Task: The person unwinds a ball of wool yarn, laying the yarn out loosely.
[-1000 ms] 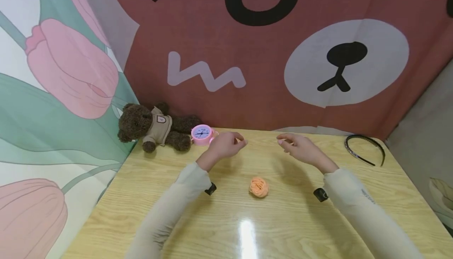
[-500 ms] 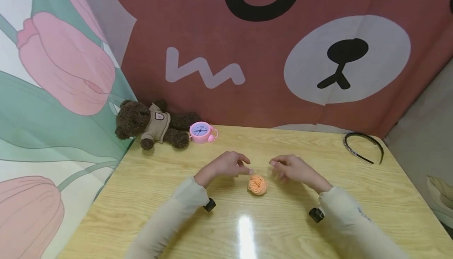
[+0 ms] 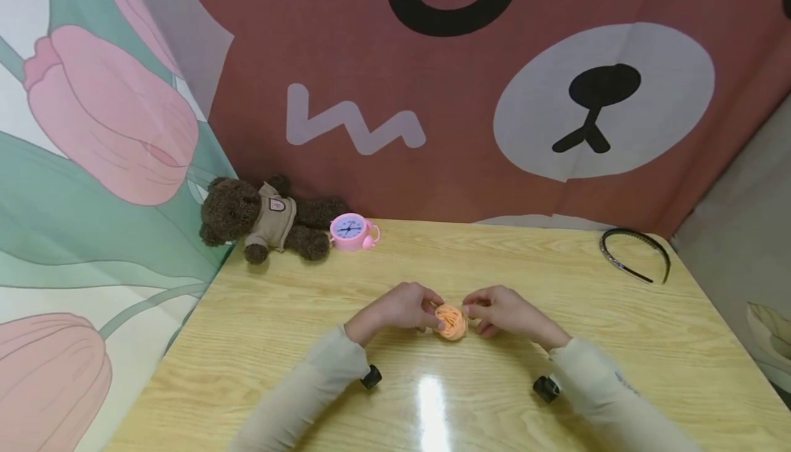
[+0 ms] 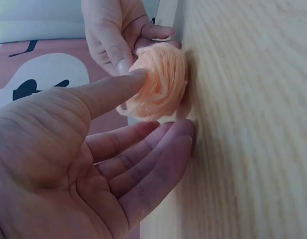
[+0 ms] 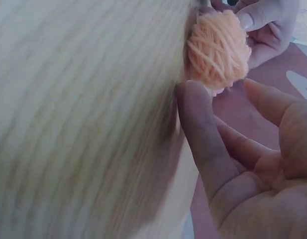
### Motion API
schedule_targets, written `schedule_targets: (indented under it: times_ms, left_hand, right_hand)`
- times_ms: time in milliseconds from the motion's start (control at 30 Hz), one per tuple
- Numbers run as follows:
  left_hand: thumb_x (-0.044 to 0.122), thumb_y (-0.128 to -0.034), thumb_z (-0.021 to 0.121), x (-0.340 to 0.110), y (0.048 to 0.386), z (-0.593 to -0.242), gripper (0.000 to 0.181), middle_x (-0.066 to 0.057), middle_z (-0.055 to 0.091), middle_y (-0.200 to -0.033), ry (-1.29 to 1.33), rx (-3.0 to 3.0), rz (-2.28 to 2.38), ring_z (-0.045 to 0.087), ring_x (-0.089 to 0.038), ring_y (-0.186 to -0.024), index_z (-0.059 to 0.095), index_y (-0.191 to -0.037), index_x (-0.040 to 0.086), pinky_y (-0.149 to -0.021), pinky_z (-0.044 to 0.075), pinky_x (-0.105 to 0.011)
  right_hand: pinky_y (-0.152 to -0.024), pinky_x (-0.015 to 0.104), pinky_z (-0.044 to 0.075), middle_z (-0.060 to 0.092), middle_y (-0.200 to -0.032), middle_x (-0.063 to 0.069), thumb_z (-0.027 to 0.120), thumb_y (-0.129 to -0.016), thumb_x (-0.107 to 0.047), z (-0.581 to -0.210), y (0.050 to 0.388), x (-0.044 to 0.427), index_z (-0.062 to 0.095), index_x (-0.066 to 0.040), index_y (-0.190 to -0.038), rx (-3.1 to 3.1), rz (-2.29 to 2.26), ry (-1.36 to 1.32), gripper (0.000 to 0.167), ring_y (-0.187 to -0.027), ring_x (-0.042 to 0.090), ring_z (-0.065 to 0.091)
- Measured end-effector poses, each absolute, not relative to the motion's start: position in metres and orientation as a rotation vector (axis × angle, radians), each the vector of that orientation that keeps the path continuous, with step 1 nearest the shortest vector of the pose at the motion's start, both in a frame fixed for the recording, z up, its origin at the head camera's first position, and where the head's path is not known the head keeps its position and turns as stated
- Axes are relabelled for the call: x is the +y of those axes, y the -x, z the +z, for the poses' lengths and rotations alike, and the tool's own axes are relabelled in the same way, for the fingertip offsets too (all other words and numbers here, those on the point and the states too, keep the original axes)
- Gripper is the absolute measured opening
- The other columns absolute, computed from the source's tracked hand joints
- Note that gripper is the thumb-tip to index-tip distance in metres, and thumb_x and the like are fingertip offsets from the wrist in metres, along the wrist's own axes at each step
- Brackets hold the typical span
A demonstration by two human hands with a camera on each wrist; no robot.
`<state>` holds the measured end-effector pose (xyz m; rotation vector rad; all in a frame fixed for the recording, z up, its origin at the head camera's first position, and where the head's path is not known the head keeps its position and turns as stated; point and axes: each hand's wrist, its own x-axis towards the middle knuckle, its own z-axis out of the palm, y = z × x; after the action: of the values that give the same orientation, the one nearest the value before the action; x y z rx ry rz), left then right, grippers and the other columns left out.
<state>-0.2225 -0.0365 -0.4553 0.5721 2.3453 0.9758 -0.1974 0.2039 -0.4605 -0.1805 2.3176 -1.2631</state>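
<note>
Bear-print backdrop point(image 3: 457, 184) behind wood-grain table point(image 3: 525, 253)

In the head view, the left hand point(image 3: 408, 306) is covering one side of the peach-coloured yarn ball point(image 3: 453, 327), whose underside is hiding against the wooden table point(image 3: 525, 260). Whether the right hand point(image 3: 505, 310) is touching the ball isn't showing clearly. The sleeves point(image 3: 309, 385) and the table's near edge are running out of the bottom. Toward the far left corner, the teddy bear point(image 3: 277, 224) is wearing an illegibly small patch point(image 3: 277, 205), and the alarm clock point(image 3: 349, 230) is showing equally tiny numerals. Each wrist view is cutting off its own hand.
</note>
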Motion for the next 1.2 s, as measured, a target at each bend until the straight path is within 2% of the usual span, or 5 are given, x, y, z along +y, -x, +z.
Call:
schedule_targets:
  times_ms: [300,533,867,1033,1200]
  left_hand:
    - [0.028,-0.0883,0.080,-0.031,0.219,-0.460,0.051,0.006,0.071,-0.075,-0.628,2.381,0.925,0.065,-0.012,-0.061,0.066,-0.132,0.006,-0.050,0.047,-0.018]
    - [0.028,-0.0894,0.079,-0.029,0.218,-0.462,0.038,0.006,0.066,-0.073,-0.658,2.455,0.899,0.055,-0.006,-0.055,0.071,-0.121,0.009,-0.050,0.043,-0.018]
    - [0.024,-0.0898,0.079,-0.022,0.222,-0.453,0.029,-0.008,0.068,-0.112,-0.607,2.517,1.270,0.070,-0.018,-0.096,0.059,-0.107,0.011,-0.071,0.057,-0.023]
    - [0.017,-0.0931,0.074,-0.016,0.223,-0.445,0.043,-0.013,0.067,-0.115,-0.486,2.341,1.600,0.071,-0.019,-0.093,0.048,-0.127,0.011,-0.071,0.062,-0.029]
    - [0.020,-0.0910,0.076,-0.010,0.223,-0.436,0.055,-0.009,0.065,-0.124,-0.424,2.414,1.730,0.069,-0.017,-0.096,0.055,-0.142,0.015,-0.072,0.064,-0.030]
  right_hand:
    - [-0.072,0.035,0.066,0.069,-0.121,0.017,0.059,-0.103,-0.017,-0.460,0.196,0.194,0.061,0.004,-0.133,2.333,-1.323,0.200,0.036,-0.083,0.020,0.073]
    - [-0.074,0.034,0.065,0.070,-0.118,0.016,0.060,-0.102,-0.012,-0.459,0.198,0.188,0.066,0.002,-0.126,2.335,-1.359,0.219,0.028,-0.085,0.017,0.072]
    - [-0.082,0.043,0.065,0.069,-0.118,0.014,0.064,-0.101,-0.019,-0.435,0.210,0.197,0.070,-0.007,-0.120,2.441,-1.455,0.233,0.023,-0.092,0.019,0.073]
    - [-0.092,0.048,0.062,0.067,-0.128,0.014,0.063,-0.102,-0.030,-0.421,0.213,0.199,0.067,-0.009,-0.127,2.471,-1.559,0.220,0.033,-0.100,0.023,0.072]
    - [-0.092,0.038,0.063,0.062,-0.137,0.014,0.059,-0.102,-0.044,-0.410,0.212,0.202,0.061,-0.008,-0.136,2.500,-1.739,0.156,0.050,-0.106,0.026,0.071]
